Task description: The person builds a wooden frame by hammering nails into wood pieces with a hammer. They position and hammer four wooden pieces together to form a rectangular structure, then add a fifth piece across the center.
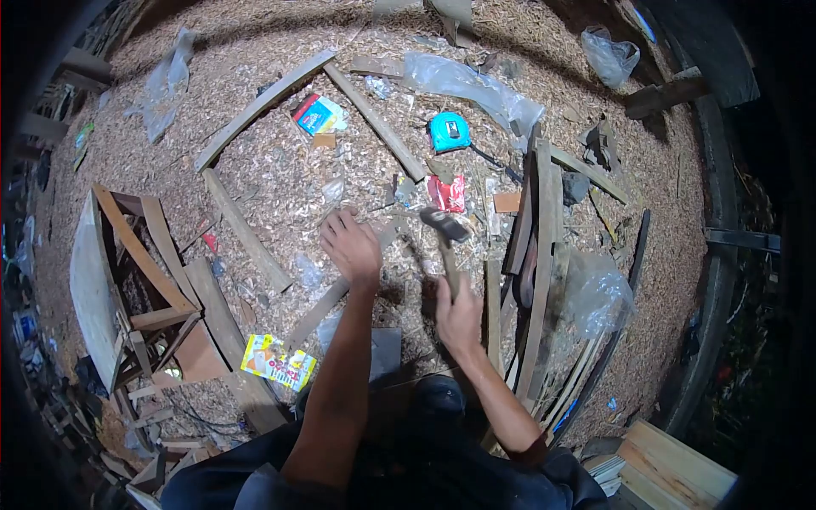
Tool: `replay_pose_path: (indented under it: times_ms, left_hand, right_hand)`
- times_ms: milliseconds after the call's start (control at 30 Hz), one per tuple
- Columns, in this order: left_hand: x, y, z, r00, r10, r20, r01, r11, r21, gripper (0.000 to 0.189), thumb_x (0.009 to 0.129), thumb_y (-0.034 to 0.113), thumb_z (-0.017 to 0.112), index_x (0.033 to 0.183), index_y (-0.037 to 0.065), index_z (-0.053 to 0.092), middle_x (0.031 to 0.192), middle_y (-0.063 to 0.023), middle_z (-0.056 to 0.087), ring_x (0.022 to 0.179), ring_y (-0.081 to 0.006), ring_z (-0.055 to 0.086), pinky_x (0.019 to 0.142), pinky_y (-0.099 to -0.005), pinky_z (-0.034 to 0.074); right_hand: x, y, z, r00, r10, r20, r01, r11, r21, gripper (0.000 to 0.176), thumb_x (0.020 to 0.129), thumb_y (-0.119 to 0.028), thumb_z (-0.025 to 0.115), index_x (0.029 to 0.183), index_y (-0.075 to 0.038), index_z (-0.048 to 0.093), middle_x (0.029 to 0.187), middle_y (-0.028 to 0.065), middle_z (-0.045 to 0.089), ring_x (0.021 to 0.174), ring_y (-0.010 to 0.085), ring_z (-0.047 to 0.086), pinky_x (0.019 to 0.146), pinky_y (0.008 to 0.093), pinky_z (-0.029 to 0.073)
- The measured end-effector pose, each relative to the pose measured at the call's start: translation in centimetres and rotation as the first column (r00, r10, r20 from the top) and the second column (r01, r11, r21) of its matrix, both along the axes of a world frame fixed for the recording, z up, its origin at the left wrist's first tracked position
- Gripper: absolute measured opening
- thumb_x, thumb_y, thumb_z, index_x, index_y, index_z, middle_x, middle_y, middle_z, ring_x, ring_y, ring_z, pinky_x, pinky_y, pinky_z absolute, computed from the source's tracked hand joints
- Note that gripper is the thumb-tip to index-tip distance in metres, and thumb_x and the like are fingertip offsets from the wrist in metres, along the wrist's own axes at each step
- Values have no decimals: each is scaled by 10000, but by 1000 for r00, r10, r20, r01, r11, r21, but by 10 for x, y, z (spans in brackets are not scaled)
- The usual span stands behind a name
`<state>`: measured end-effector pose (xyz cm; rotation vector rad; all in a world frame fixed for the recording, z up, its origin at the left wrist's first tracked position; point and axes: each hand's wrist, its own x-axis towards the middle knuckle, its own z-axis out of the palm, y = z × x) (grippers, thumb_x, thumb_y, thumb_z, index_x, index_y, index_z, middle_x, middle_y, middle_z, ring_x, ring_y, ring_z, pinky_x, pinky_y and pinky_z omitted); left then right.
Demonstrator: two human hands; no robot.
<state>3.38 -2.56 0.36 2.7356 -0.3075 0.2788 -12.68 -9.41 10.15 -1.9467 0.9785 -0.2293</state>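
Wood slat (pixel 320 311) | beneath left grip (pixel 353 249) | hammer (pixel 449 255) in right grip (pixel 461 323)

The left hand (pixel 355 246) is farther forward, back upward; the right hand (pixel 459 320) is curled tight.

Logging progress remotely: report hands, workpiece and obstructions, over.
Right hand gripping hammer. Left hand over wooden strip. Yellow packet by strip's near end, away from hammer.

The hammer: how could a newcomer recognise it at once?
On the shavings-covered ground, find the turquoise tape measure. Below it in the picture, the right hand grips the hammer; its dark, blocky head sets it apart from the plain wood strips.
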Motion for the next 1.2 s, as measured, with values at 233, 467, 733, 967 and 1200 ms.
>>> replay_pose_path:
  times_ms: [233,467,733,967,1200]
  left_hand:
    - [-1,2,3,1000,-19,7,19,1000,-2,267,804,128,553,1069,95,544,1104,-114,517,1118,-292,470,945,-430,350]
    - [-3,13,11,882,-470,-3,456,857,-242,163,799,146,607,958,117,627,1034,-79,586,1070,-273,519,903,-407,380]
    - [-1,14,12,860,-510,17,478,792,-381,82,854,188,663,886,119,695,921,-30,645,954,-248,576,817,-381,418]
    - [1,15,13,837,-546,-4,506,778,-372,99,829,141,651,922,110,668,945,-40,626,934,-250,565,816,-385,427]
    - [2,14,11,827,-562,-20,510,764,-395,85,827,135,646,891,79,640,941,-69,611,919,-276,557,811,-402,423]
  right_hand:
    - [-4,-7,2,984,82,-160,-104,985,-140,212,974,-211,542,956,-3,502,591,252,569,572,452,603,482,487,433]
    - [-6,3,3,995,77,-70,-87,986,-144,200,965,-201,556,933,-11,501,588,259,558,579,466,593,495,502,422]
    - [-7,3,-1,977,132,-166,-155,979,-135,234,970,-238,547,944,-9,503,615,284,570,619,486,596,523,545,428]
    - [2,-6,13,914,227,-337,-287,948,-138,243,972,-250,545,982,-12,496,630,291,573,628,494,592,525,554,423]
    - [2,-7,-12,934,204,-292,-261,950,-172,277,985,-276,516,981,-1,486,601,271,570,574,497,573,499,545,415]
